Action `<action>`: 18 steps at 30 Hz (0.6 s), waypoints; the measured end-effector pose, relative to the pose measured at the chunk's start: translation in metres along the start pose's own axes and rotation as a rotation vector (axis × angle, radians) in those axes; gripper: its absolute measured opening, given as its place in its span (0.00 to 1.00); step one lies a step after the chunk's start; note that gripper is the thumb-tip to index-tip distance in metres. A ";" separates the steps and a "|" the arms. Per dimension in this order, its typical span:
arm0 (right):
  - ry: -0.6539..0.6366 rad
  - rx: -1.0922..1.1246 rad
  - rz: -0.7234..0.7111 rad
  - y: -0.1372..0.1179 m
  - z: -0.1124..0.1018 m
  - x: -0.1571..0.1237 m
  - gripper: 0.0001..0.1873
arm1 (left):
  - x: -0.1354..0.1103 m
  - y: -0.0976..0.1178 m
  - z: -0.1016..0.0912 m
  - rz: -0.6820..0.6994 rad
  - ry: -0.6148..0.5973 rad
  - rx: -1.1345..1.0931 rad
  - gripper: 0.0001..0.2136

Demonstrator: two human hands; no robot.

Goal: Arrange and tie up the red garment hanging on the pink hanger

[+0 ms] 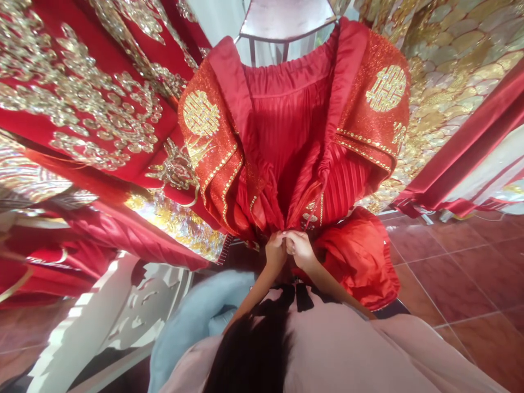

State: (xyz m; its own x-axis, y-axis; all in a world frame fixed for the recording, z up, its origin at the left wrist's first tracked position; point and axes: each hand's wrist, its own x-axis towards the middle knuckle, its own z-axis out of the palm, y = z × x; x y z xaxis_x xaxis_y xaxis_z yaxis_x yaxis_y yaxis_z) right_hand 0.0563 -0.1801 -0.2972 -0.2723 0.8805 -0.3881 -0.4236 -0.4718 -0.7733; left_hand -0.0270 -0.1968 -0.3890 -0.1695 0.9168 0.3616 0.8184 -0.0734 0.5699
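A red pleated skirt (282, 125) with a gathered waistband and glittering orange-red panels hangs draped in front of me over a stand. Its two sides come together at my hands. My left hand (275, 250) is closed at the lower front, pinching an edge of the red fabric. Touching it, my right hand (300, 248) is closed on the other edge, fingertips meeting. What lies between the fingers is mostly hidden. Round gold emblems (201, 113) and rows of gold beads decorate the panels. A bundle of plain red cloth (356, 256) hangs just right of my right hand.
Red drapery with gold beadwork (110, 109) fills the left side; a gold scale-patterned cloth (462, 71) hangs at the right. Below left are a white carved panel (106, 305) and a light blue cushioned ring-like shape (180, 327). Reddish floor tiles (462, 273) show at right.
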 end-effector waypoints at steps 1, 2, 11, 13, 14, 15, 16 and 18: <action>0.007 0.016 -0.011 -0.004 0.003 0.002 0.10 | 0.000 0.000 0.001 0.001 0.008 0.002 0.11; 0.010 0.029 -0.029 -0.009 0.007 0.003 0.09 | 0.001 0.000 0.002 0.003 0.016 0.004 0.11; -0.043 0.042 -0.231 -0.056 0.027 0.013 0.08 | 0.021 0.008 -0.015 0.081 0.108 0.086 0.12; -0.044 0.045 -0.240 -0.050 0.024 0.012 0.08 | 0.032 0.013 -0.024 0.121 0.235 0.130 0.16; -0.048 0.045 -0.249 -0.048 0.022 0.011 0.08 | 0.038 0.016 -0.029 0.145 0.312 0.146 0.18; -0.055 0.044 -0.258 -0.045 0.021 0.011 0.08 | 0.046 0.020 -0.033 0.163 0.381 0.156 0.18; -0.064 0.044 -0.263 -0.044 0.020 0.010 0.09 | 0.054 0.023 -0.037 0.170 0.422 0.164 0.16; -0.084 0.052 -0.256 -0.044 0.020 0.010 0.08 | 0.070 0.029 -0.043 0.165 0.407 0.202 0.11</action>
State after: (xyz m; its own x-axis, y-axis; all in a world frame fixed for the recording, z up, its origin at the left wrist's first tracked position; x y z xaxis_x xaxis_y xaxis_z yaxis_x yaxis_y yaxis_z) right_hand 0.0552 -0.1517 -0.2574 -0.2206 0.9655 -0.1381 -0.5310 -0.2377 -0.8133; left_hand -0.0386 -0.1515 -0.3157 -0.1962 0.6679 0.7179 0.9361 -0.0904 0.3399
